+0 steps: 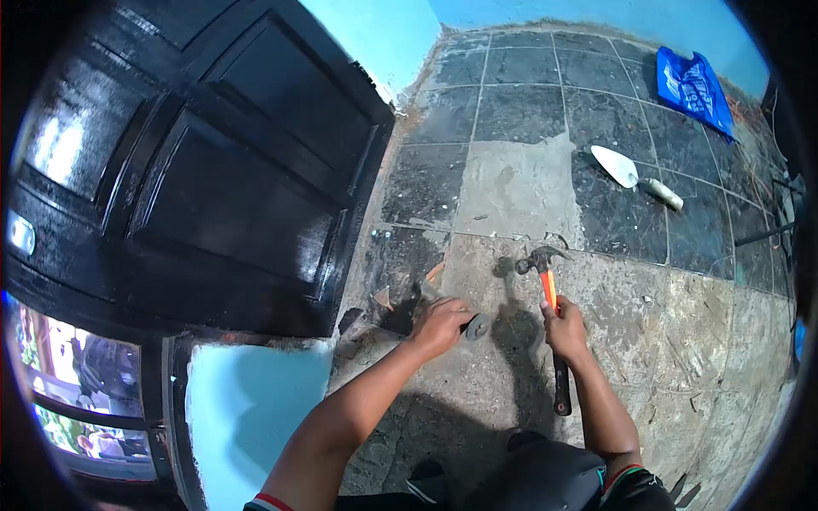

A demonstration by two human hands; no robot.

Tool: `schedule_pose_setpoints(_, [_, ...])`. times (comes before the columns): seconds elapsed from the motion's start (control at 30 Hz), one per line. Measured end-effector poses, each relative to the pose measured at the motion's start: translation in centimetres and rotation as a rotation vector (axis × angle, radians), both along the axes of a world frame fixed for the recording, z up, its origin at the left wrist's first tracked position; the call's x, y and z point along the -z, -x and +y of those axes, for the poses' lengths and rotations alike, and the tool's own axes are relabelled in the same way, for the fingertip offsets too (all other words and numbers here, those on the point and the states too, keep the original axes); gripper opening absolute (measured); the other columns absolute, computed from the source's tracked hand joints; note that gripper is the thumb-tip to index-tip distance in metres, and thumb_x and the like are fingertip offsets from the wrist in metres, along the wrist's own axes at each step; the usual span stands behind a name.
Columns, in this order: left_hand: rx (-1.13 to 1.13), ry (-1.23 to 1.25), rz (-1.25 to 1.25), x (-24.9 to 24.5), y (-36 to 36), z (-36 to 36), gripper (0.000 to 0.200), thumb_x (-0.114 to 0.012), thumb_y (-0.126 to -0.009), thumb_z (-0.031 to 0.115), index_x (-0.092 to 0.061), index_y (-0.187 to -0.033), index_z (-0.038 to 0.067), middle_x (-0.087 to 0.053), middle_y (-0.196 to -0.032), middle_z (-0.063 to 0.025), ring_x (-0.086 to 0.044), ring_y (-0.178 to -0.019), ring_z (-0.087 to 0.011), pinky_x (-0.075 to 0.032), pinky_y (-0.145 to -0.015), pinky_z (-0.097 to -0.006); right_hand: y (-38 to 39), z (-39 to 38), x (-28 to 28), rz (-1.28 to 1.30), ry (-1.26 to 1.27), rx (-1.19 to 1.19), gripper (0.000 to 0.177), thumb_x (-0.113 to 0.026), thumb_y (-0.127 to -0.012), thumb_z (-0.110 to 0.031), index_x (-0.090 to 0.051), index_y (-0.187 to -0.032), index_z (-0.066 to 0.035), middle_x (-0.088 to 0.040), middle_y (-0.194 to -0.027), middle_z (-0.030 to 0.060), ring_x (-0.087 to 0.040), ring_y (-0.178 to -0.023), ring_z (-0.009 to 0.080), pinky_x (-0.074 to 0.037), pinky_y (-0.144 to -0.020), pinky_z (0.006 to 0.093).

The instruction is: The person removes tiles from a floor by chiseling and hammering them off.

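Observation:
My right hand (566,330) is closed around the handle of a claw hammer (548,285) with an orange and black grip. The hammer's metal head points away from me, raised above the bare rough floor. Low over the floor, my left hand (441,325) is wrapped round a chisel (478,326). Only its round grey striking end shows clearly; the hand hides most of the shaft. Just beyond that hand lie a broken dark tile (400,313) and a small tile shard (383,297). The hammer and the chisel are apart.
A trowel (615,166) rests on the dark floor tiles (520,111), with a blue plastic bag (694,92) farther right. One square of smooth grey mortar (517,189) lies among the tiles. A black panelled door (230,187) stands at left, beside a light-blue wall (256,409).

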State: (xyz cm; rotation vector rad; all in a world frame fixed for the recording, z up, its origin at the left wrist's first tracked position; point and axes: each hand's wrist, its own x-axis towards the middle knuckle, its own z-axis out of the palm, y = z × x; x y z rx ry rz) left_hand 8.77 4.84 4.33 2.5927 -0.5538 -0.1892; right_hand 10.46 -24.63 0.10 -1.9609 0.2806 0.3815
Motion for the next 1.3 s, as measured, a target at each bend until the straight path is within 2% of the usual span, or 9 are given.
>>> schedule_pose_setpoints(0.23, [-0.090,0.203,-0.121,5.1,-7.8,-5.5,0.042,-0.059,-0.074,-0.012,-0.074,-0.112,0.002,-0.069,-0.116,-0.0202,-0.064,-0.110,-0.0417,-0.051,-0.096,-0.0477,0.2,-3.8,0.3,-0.008,-0.022,0.049,0.032,-0.064,-0.100,-0.026,-0.067,-0.110,0.004,-0.065,-0.076,0.0184,-0.062,-0.068,0.0279,-0.049,-0.068,0.0420])
schedule_pose_setpoints(0.27, [-0.069,0.196,-0.098,5.3,-8.4,-5.8,0.043,-0.057,-0.074,-0.013,-0.073,-0.111,0.000,-0.069,-0.115,-0.0215,-0.064,-0.109,-0.0424,-0.051,-0.096,-0.0481,0.5,-4.6,3.4,-0.053,-0.084,0.061,0.025,-0.061,-0.103,-0.021,-0.063,-0.107,0.004,-0.058,-0.072,0.0026,-0.050,-0.061,0.0121,-0.041,-0.056,0.0331])
schedule_pose_setpoints(0.37, [-0.107,0.196,-0.091,5.2,-9.7,-6.2,0.044,-0.055,-0.072,-0.014,-0.073,-0.110,-0.001,-0.069,-0.114,-0.0215,-0.064,-0.108,-0.0427,-0.052,-0.095,-0.0477,0.8,-5.6,5.0,-0.124,-0.066,0.102,0.026,-0.060,-0.103,-0.022,-0.063,-0.107,0.004,-0.058,-0.073,0.0023,-0.051,-0.062,0.0116,-0.041,-0.056,0.0325])
schedule_pose_setpoints(0.4, [-0.124,0.210,-0.114,5.7,-10.2,-6.0,0.043,-0.055,-0.074,-0.013,-0.074,-0.110,0.000,-0.069,-0.113,-0.0215,-0.064,-0.108,-0.0426,-0.051,-0.094,-0.0480,0.5,-5.6,2.6,-0.103,0.068,0.066,0.028,-0.058,-0.104,-0.023,-0.063,-0.108,0.004,-0.056,-0.071,0.0014,-0.051,-0.060,0.0110,-0.041,-0.055,0.0321])
schedule_pose_setpoints(0.5, [-0.168,0.221,-0.141,6.7,-11.7,-5.3,0.040,-0.055,-0.076,-0.010,-0.074,-0.110,0.002,-0.069,-0.110,-0.0213,-0.064,-0.107,-0.0424,-0.052,-0.092,-0.0486,-0.2,-5.6,2.1,0.046,-0.075,0.131,0.032,-0.062,-0.102,-0.023,-0.064,-0.109,0.009,-0.066,-0.078,0.0143,-0.059,-0.071,0.0173,-0.048,-0.067,0.0368])
schedule_pose_setpoints(0.63, [-0.197,0.149,-0.083,5.5,-13.1,-6.4,0.038,-0.055,-0.078,-0.010,-0.074,-0.108,0.002,-0.070,-0.113,-0.0211,-0.066,-0.104,-0.0424,-0.054,-0.090,-0.0477,-0.9,-5.1,2.8,0.030,-0.073,0.126,0.027,-0.060,-0.104,-0.021,-0.064,-0.105,0.006,-0.059,-0.071,0.0048,-0.051,-0.063,0.0119,-0.042,-0.059,0.0329])
schedule_pose_setpoints(0.83, [-0.253,0.197,-0.191,5.9,-13.5,-7.5,0.034,-0.056,-0.079,-0.008,-0.074,-0.106,0.003,-0.070,-0.110,-0.0188,-0.066,-0.101,-0.0416,-0.054,-0.087,-0.0488,-1.6,-3.2,0.4,0.029,-0.342,0.272,0.023,-0.057,-0.106,-0.022,-0.061,-0.101,0.000,-0.048,-0.065,-0.0040,-0.041,-0.052,0.0054,-0.032,-0.046,0.0281])
schedule_pose_setpoints(1.2, [-0.192,0.114,-0.138,6.9,-14.0,-7.6,0.018,-0.053,-0.085,0.001,-0.069,-0.093,0.005,-0.064,-0.092,-0.0187,-0.063,-0.091,-0.0435,-0.050,-0.075,-0.0533,-2.8,-4.0,-1.7,-0.022,-0.453,0.324,0.022,-0.055,-0.108,-0.025,-0.055,-0.099,-0.005,-0.046,-0.059,-0.0033,-0.043,-0.045,0.0068,-0.036,-0.040,0.0260])
schedule_pose_setpoints(1.3, [-0.190,0.109,-0.136,6.6,-13.1,-7.5,0.022,-0.053,-0.085,-0.001,-0.070,-0.098,0.005,-0.066,-0.097,-0.0182,-0.064,-0.094,-0.0431,-0.051,-0.078,-0.0526,-2.7,-4.3,-1.7,-0.018,-0.449,0.363,0.022,-0.055,-0.108,-0.025,-0.055,-0.099,-0.005,-0.046,-0.059,-0.0033,-0.043,-0.044,0.0068,-0.037,-0.040,0.0261])
